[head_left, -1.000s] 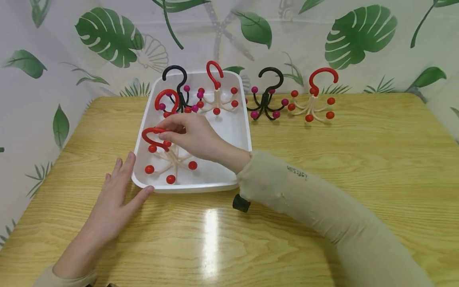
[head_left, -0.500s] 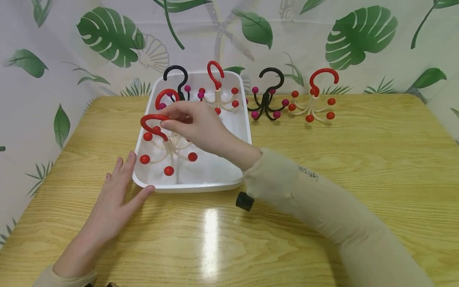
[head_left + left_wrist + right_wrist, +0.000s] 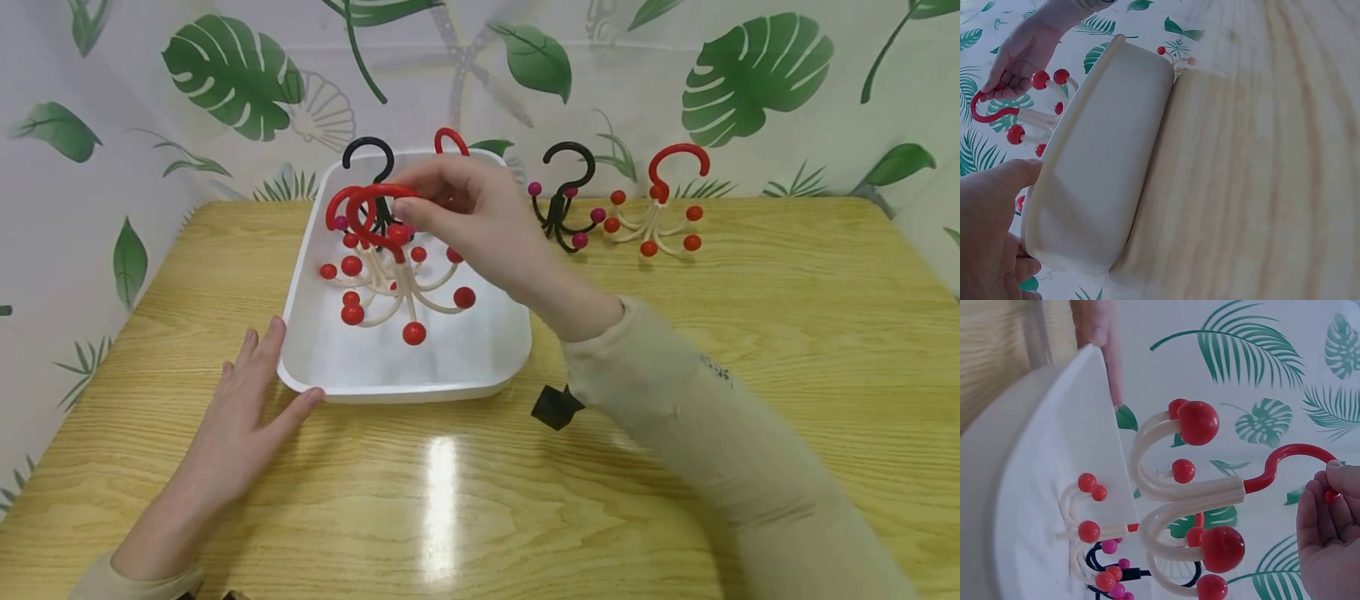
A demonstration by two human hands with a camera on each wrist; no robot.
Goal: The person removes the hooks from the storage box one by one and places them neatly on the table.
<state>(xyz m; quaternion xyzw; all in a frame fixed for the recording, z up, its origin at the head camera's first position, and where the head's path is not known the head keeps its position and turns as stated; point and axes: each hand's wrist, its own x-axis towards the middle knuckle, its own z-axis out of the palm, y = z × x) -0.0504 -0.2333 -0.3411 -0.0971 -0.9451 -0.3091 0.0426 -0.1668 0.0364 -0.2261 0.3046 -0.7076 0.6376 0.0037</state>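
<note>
In the head view my right hand pinches the red hook of a swivel hanger with cream arms and red ball tips, holding it up over a white tub. The right wrist view shows thumb and fingers at the hook's free end, with the cream stem in front. My left hand rests at the tub's near left corner, thumb on the rim and fingers along the side. Behind the held hanger, another red-hooked one and a black hanger stand in the tub, partly covered.
A third red hook shows at the tub's back right, mostly hidden by my right hand. To the right of the tub, a black hanger and a red-and-cream hanger stand on the wooden table. A leaf-printed cloth hangs behind.
My right hand has lifted the red-hooked hanger from the near left part of the tub and carried it up and to the right. The left hand stays at the corner.
</note>
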